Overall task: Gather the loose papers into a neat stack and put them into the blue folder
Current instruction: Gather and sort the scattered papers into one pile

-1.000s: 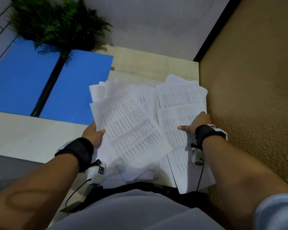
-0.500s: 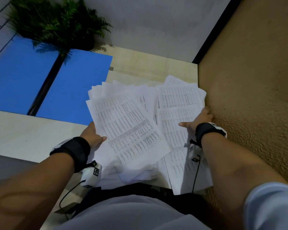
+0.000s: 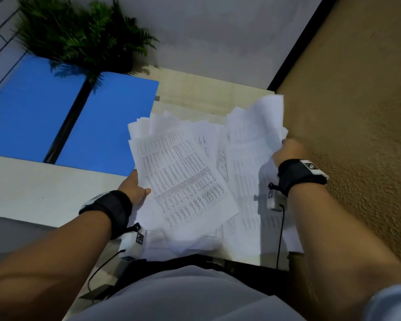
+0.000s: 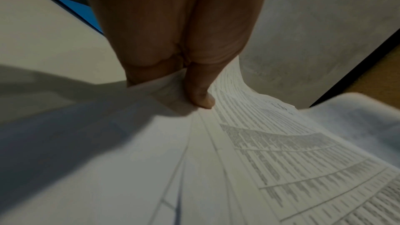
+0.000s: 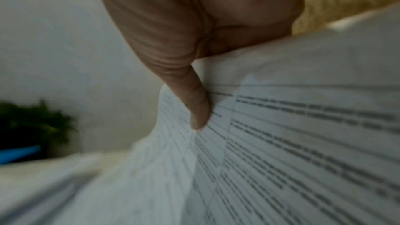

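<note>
A loose spread of printed white papers lies fanned over the near right of the pale table. My left hand pinches the pile's left edge, thumb on top of the sheets, fingers hidden beneath. My right hand grips the right-hand sheets at their right edge and holds them lifted and curling; in the right wrist view the thumb lies across the printed paper. The blue folder lies open and flat at the far left, its right leaf touching the papers' left corner.
A dark potted fern stands at the far end of the folder, overhanging its spine. A rough tan wall runs close along the table's right side. Bare tabletop shows beyond the papers.
My right hand has moved forward and up along the right edge, lifting the right-hand sheets so they curl off the table. The left hand keeps its hold on the left edge.
</note>
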